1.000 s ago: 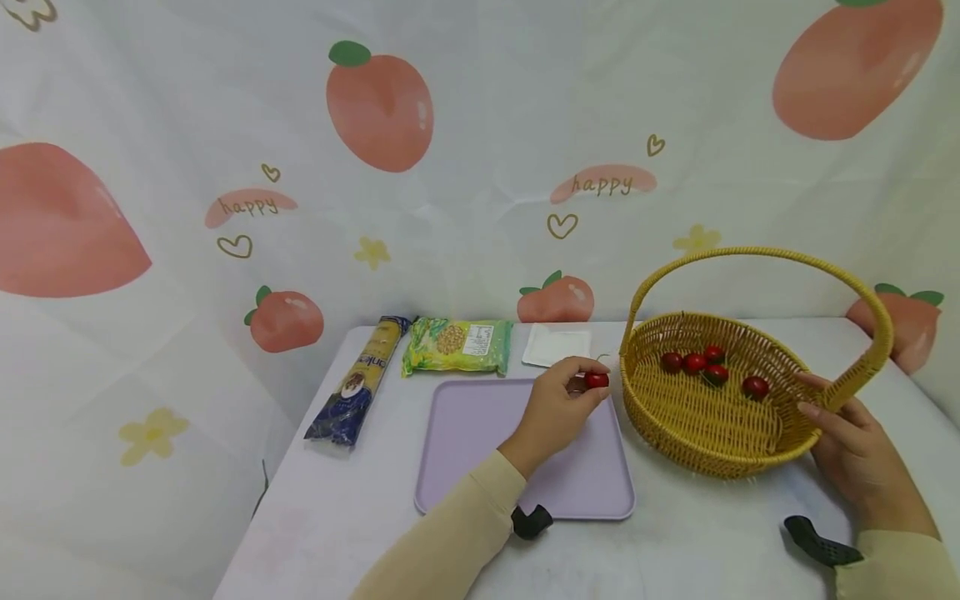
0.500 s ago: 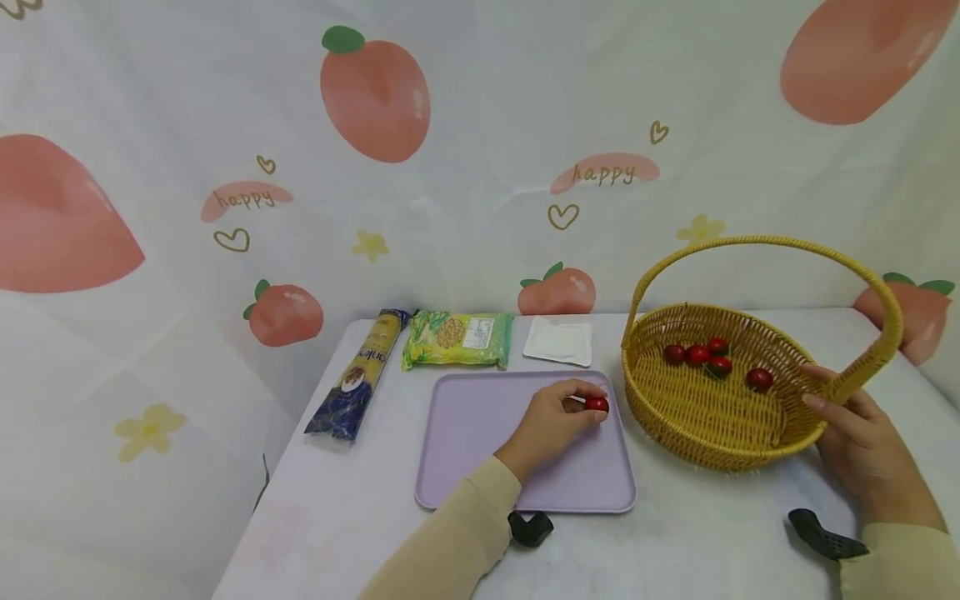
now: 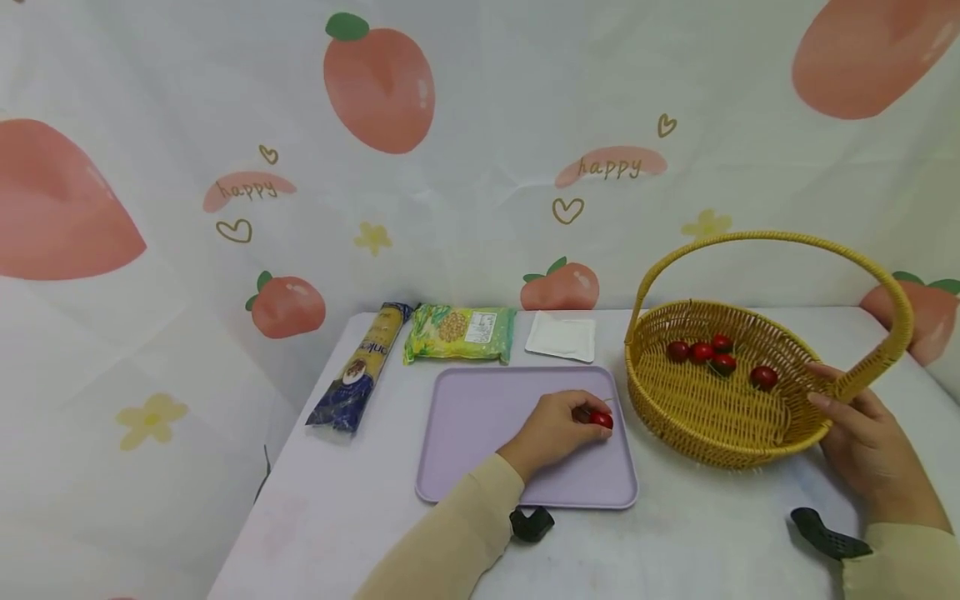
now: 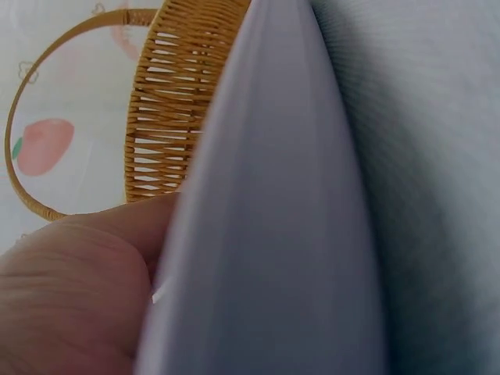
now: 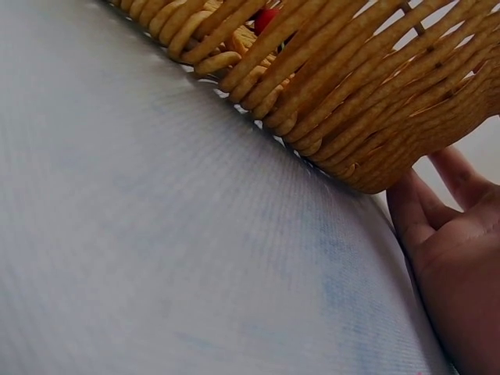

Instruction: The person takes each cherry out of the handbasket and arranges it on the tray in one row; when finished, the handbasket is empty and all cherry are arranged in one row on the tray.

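In the head view my left hand pinches a dark red cherry low over the right part of the lilac tray. Its thumb and fingers meet around the fruit, whose thin stem points up. To the right, several cherries lie inside a yellow wicker basket with a tall arched handle. My right hand grips the basket's right rim near the foot of the handle, thumb inside. The right wrist view shows its fingers against the woven wall. The tray's blurred rim fills much of the left wrist view.
Behind the tray lie a green and yellow bag and a flat white square packet. A long blue and gold packet lies at the left. Black curved pieces show at both wrists. A printed curtain hangs behind the table.
My left hand has come down and nearer with the cherry, from above the tray's far right corner to low over the tray. The right hand keeps its grip on the basket.
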A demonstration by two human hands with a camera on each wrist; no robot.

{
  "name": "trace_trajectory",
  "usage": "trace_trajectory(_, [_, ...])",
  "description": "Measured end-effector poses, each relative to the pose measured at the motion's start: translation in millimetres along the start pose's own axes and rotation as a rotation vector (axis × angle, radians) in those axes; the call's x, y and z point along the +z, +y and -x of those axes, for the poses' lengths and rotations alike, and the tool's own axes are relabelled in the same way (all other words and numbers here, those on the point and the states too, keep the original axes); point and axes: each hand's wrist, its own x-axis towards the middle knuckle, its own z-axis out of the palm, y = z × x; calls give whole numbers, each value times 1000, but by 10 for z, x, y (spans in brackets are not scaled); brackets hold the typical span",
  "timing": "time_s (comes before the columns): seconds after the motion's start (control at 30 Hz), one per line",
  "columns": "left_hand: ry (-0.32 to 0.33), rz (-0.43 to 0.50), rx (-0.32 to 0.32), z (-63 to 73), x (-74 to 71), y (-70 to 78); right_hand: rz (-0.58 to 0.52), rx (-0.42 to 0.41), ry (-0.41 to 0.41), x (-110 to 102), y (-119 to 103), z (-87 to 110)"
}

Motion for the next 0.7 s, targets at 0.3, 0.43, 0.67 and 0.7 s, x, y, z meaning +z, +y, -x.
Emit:
trace_trajectory(0.3, [-11, -22, 16, -23, -10, 9, -8, -15, -15, -21, -7, -6])
trace_trajectory(0.43, [-32, -29, -1, -25, -5, 10, 24, 1, -6, -26, -13, -5])
trace_trajectory(0.67, [-57, -19, -24, -14, 10, 23, 38, 13, 4, -36, -1, 13])
trace_trajectory(0.7, [-57, -21, -24, -15, 12, 24, 43, 13, 7, -37, 1, 14])
